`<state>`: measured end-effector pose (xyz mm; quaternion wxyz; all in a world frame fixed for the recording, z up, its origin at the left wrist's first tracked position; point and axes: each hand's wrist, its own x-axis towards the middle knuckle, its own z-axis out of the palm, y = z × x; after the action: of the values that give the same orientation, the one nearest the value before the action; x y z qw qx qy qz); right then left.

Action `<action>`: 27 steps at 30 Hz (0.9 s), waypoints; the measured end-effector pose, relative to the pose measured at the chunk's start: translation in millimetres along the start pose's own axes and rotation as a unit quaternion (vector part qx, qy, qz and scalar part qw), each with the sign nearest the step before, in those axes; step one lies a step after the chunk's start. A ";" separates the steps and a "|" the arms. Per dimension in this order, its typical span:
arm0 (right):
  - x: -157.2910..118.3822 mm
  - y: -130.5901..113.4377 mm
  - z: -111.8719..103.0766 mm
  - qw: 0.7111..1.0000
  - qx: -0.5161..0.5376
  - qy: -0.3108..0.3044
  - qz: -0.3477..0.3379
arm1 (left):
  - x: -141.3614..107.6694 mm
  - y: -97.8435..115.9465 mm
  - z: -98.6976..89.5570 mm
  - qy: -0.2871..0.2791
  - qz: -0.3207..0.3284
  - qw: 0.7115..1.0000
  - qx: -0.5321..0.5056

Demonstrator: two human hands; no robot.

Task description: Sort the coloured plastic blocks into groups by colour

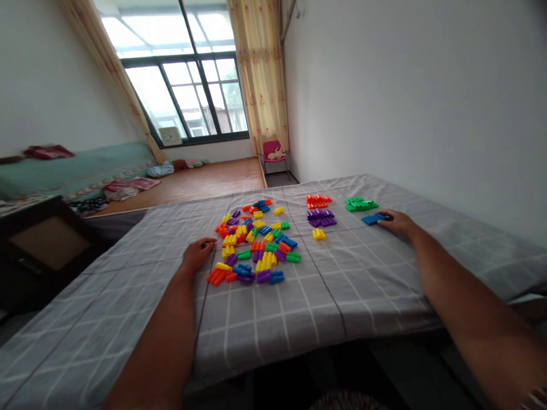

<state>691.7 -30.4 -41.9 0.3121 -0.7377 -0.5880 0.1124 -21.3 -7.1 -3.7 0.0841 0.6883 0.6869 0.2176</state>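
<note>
My right hand (395,223) has its thumb and fingers closed on blue plastic toy pieces (372,218) lying on the cloth at the right. Just beyond them sits a green group (361,204). To their left are orange (317,201), purple (321,217) and yellow (318,234) groups. My left hand (200,253) rests at the left edge of a mixed pile of coloured toy pieces (265,261). Its fingers are curled together, and whatever may be between them is too small to make out.
A grey checked cloth (299,313) covers the table. A white wall (419,114) runs along the right. Beyond the table are a wooden platform (222,176), a pink chair (274,152) and a curtained window. A dark cabinet (38,250) stands at the left.
</note>
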 end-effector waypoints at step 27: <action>82.0 -385.6 253.5 0.915 -0.217 -0.096 -0.327 | -0.6 2.1 10.2 0.004 -0.018 0.999 -0.047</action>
<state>272.4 173.6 5.4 0.1054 -0.5395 -0.8335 -0.0558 -15.1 -6.0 -12.1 0.1178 0.6698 0.6888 0.2512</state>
